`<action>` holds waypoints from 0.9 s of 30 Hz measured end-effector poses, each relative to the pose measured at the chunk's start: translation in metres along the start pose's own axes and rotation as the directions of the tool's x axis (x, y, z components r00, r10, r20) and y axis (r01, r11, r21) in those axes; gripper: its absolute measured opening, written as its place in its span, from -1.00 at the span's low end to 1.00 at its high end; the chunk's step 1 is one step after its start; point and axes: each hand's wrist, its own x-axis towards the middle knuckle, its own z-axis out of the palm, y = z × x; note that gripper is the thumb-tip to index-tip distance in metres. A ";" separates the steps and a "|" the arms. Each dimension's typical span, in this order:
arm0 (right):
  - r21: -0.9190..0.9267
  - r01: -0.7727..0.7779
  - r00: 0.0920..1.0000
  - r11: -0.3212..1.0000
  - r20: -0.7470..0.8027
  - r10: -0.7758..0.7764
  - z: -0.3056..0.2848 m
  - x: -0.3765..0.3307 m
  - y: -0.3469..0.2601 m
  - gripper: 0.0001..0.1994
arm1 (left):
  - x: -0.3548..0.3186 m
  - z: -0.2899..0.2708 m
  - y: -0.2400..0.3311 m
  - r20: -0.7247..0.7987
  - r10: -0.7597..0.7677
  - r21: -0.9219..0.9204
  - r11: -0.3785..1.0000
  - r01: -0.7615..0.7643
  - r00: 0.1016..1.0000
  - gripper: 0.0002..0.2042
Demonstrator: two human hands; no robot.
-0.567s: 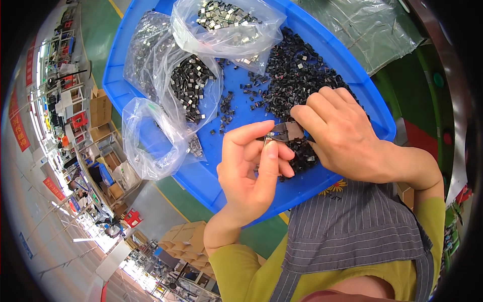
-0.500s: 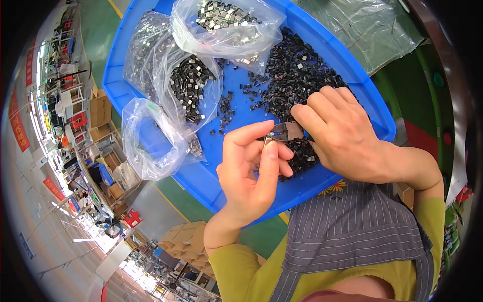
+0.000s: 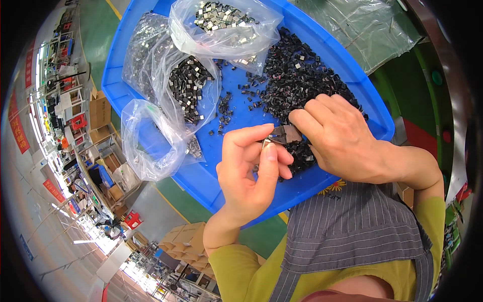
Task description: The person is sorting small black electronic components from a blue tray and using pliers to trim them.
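A small metal-faced piece (image 3: 266, 143) is pinched between the thumb and forefinger of the left hand (image 3: 249, 173), whose other fingers are loosely curled. A flat dark-and-brownish strip (image 3: 292, 134) is gripped by the curled fingers of the right hand (image 3: 344, 138), and its narrower end is pointed toward the left fingertips; whether the piece is touched by it cannot be told. The two hands are held close together but apart, with the strip spanning the gap between them. Both are held over a blue tray (image 3: 241, 115). Beyond and partly beneath the right hand, a broad heap of small black pieces (image 3: 302, 80) is spread, and a few scattered pieces (image 3: 225, 104) are seen beyond the left hand. Farther beyond the left hand, silver-and-black pieces are held in a clear plastic bag (image 3: 183, 38); to that hand's left, the open mouth of another clear bag (image 3: 132, 146) is seen. A striped grey apron (image 3: 352, 221) is worn, nearer the body than the hands.
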 end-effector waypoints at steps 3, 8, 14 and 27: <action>0.087 -0.033 0.997 0.996 0.079 0.026 -0.002 0.000 -0.001 -0.86 | 0.000 -0.001 0.001 0.017 -0.049 -0.115 0.992 0.051 0.999 -0.78; 0.234 -0.126 0.973 0.964 0.219 0.074 0.000 -0.003 0.001 -0.67 | 0.001 -0.001 -0.001 0.015 -0.082 -0.199 0.977 0.083 0.997 -0.78; 0.087 -0.058 0.995 0.994 0.082 0.051 -0.001 0.000 -0.001 -0.74 | 0.001 0.001 0.001 -0.003 -0.100 -0.148 0.984 0.099 0.995 -0.78; -0.060 -0.001 0.998 0.998 -0.055 -0.002 0.002 0.001 0.000 -0.87 | 0.002 0.002 -0.002 -0.002 -0.051 -0.049 0.998 0.051 0.999 -0.77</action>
